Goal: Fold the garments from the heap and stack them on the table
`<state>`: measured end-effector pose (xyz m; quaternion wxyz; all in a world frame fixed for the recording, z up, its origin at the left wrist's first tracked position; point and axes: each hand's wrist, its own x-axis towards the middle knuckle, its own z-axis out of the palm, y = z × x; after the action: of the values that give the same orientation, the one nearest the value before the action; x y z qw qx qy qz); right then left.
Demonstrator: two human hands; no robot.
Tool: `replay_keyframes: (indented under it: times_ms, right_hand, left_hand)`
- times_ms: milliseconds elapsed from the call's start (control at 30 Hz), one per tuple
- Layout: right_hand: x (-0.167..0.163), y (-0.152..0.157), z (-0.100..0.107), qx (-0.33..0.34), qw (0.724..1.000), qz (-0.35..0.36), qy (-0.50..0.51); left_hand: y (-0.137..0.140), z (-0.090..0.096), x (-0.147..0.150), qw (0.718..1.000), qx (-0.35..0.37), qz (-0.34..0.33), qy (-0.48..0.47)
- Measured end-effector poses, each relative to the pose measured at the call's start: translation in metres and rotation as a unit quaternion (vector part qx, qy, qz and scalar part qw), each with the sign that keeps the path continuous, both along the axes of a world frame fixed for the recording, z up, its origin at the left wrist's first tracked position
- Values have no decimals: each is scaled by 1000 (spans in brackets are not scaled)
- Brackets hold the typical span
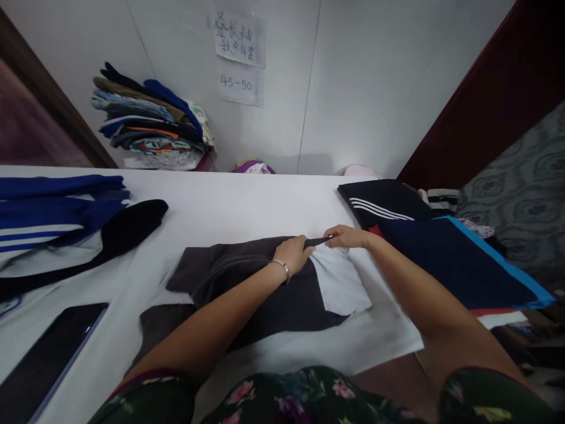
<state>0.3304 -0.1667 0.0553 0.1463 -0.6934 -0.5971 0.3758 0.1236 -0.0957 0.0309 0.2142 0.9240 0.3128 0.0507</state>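
A dark grey garment (282, 303) with a white part at its right lies spread and partly folded on the white table in front of me. My left hand (292, 254), with a bracelet at the wrist, rests on its upper edge, fingers closed on the cloth. A little to the right, my right hand (348, 237) pinches the same upper edge. A narrow dark strip of cloth is stretched between the two hands. Part of the garment's lower left is hidden behind my left forearm.
A black phone-like slab (53, 347) lies at the lower left. Blue and black clothes (57, 212) sit at the left. A clothes stack (150, 118) is at the back left. Folded dark clothes (445, 253) lie at the right edge. Paper signs (241, 53) hang on the wall.
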Motion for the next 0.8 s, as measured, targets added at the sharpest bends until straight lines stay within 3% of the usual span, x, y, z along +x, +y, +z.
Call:
replay_keyframes:
  times_ms: [67, 167, 333, 433, 567, 700, 800]
  right_hand:
    - [0, 21, -12, -2, 997, -26, -78]
    - [-2, 39, -28, 27, 987, -82, -134]
    - [1, 22, -31, 101, 973, -160, -129]
    - [1, -5, -28, 149, 956, -240, -76]
    - [-5, -33, -36, 128, 947, -293, 25]
    - [-9, -35, -49, 124, 937, -295, 141]
    - [-7, -23, -56, 129, 920, -325, 175]
  left_hand:
    - [17, -9, 12, 997, -23, 2, 71]
    - [31, -18, 22, 995, -33, -15, 92]
    - [35, -22, 22, 997, -43, -18, 68]
    - [39, -16, 15, 995, -77, -20, 55]
    - [46, 0, -5, 991, -104, -57, 68]
    - [44, 10, -28, 986, -78, -85, 120]
    - [45, 7, -37, 989, -33, -71, 127]
